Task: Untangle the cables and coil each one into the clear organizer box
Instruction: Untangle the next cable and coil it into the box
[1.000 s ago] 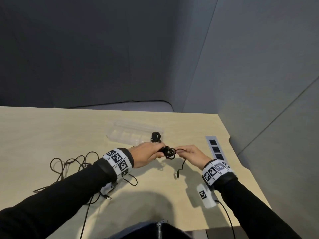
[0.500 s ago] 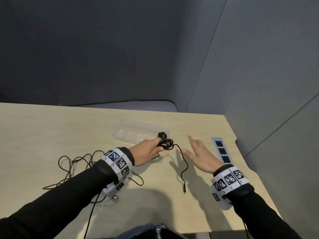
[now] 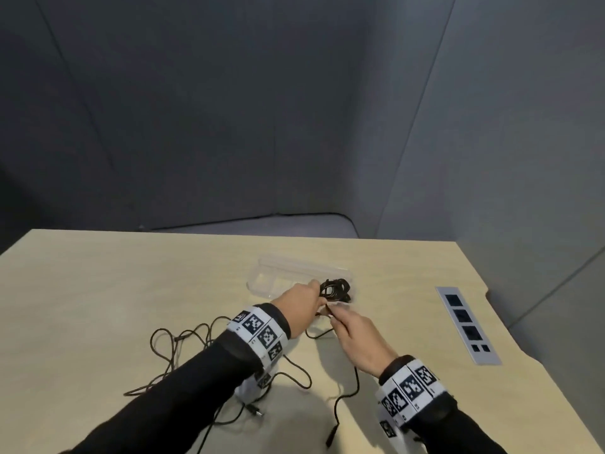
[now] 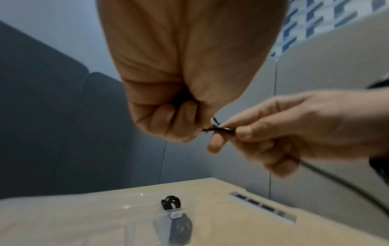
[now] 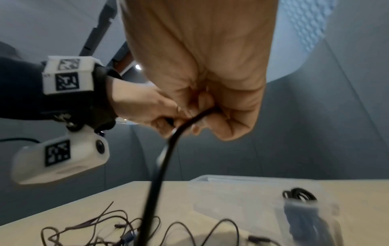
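My left hand grips the wound part of a black cable in its curled fingers, just in front of the right end of the clear organizer box. Right beside it, my right hand pinches the same cable. The cable's tail hangs from that pinch to the table and ends in a plug. A coiled black cable stands in the box's right compartment. In the head view black loops show beyond my left fingers; which coil they belong to is unclear.
A loose tangle of thin dark cables lies on the wooden table under my left forearm, one plug near the front. A grey socket strip is set into the table at the right, close to the edge and the wall.
Half a second ago my right hand was open and apart from the cable; it has moved left and now pinches the cable beside my left hand. My left hand has moved closer to the box.
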A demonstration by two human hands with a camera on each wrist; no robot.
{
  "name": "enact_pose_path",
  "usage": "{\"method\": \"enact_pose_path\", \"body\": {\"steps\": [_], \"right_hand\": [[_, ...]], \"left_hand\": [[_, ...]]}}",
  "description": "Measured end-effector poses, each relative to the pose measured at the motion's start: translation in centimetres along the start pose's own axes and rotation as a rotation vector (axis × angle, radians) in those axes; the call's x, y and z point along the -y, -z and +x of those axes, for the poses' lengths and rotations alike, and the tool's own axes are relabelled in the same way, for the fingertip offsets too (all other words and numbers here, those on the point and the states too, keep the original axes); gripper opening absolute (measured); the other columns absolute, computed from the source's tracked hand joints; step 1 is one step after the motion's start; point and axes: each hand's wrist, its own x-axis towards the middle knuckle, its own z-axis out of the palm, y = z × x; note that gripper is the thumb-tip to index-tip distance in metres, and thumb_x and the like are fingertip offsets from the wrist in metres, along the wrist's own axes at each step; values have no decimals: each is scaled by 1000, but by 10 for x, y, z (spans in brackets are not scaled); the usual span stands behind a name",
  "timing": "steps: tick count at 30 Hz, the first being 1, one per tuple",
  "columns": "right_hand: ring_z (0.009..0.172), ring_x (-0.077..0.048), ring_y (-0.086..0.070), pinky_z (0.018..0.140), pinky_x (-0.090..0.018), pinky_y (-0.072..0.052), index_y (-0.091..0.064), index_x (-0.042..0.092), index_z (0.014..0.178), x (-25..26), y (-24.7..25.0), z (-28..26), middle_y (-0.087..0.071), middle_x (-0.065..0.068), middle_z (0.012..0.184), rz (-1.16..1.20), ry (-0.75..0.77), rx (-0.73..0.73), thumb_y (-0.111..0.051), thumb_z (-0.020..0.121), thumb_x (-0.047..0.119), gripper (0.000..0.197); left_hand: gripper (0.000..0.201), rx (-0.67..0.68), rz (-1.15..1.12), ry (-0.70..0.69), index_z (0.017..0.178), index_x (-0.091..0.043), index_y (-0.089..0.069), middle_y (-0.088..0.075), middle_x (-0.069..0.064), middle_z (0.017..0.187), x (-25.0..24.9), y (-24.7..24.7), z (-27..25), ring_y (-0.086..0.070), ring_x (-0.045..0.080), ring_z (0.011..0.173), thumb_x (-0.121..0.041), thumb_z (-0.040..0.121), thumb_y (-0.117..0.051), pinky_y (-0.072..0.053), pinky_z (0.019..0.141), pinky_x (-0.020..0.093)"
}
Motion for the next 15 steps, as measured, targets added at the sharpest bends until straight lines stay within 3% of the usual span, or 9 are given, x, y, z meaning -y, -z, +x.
{"method": "enact_pose_path", "body": {"steps": [2,4,6,12,15], "right_hand": [[94,-22,-59,78,-36,-43,-63,20,106,7,5,3,-64,-4,98,-271,63,11,-42,97,19,23],[90,-19,-54,70,-34,-28,-66,26,98,11,13,7,-58,3,88,-532,128,-64,-46,95,26,20],[87,-16,-50,70,-33,-21,-68,31,92,18,18,13,-52,10,80,-576,162,-113,-55,91,30,13],[77,5,-47,86,-34,-34,-65,28,82,17,18,35,-54,22,76,-277,192,-38,-63,85,29,3],[73,0,-55,79,-26,-44,-70,29,79,11,22,41,-62,22,72,0,147,35,-68,83,21,9]], "left_hand": [[16,58,110,3,108,-2,-42,-61,23,106,7,1,-3,-61,38,96,-15,98,-40,-45,73,39],[19,107,214,-17,112,-1,-41,-60,23,110,12,0,-4,-60,40,98,-1,93,-40,-46,76,42],[28,133,302,-48,114,-2,-41,-58,22,112,17,-2,-2,-59,41,99,5,87,-39,-47,79,44],[20,238,393,-264,111,-3,-52,-60,17,110,25,-9,3,-59,34,96,-10,97,-39,-46,78,39],[25,274,196,-329,107,-3,-53,-61,19,106,32,-12,-3,-58,33,94,-22,99,-40,-46,82,41]]}}
